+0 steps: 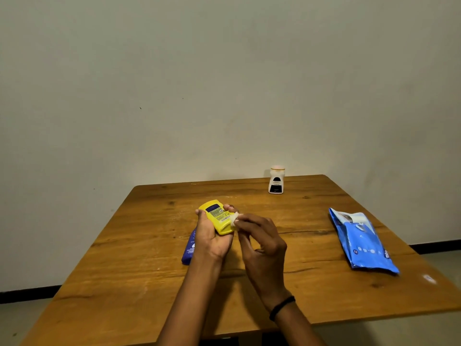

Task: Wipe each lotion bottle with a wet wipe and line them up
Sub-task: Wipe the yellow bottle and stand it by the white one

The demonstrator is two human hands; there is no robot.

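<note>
My left hand (pixel 212 236) holds a yellow lotion bottle (pixel 218 217) above the middle of the wooden table (pixel 124 270), label side up. My right hand (pixel 262 243) pinches a small white wet wipe (pixel 235 219) against the bottle's right edge. A dark blue lotion bottle (pixel 189 248) lies flat on the table under my left hand, partly hidden by it. A white lotion bottle (pixel 276 181) with a black label stands upright near the table's far edge.
A blue pack of wet wipes (pixel 364 243) lies on the right side of the table, its flap lifted. A plain wall stands right behind the table. A small white scrap (pixel 429 278) lies near the right edge.
</note>
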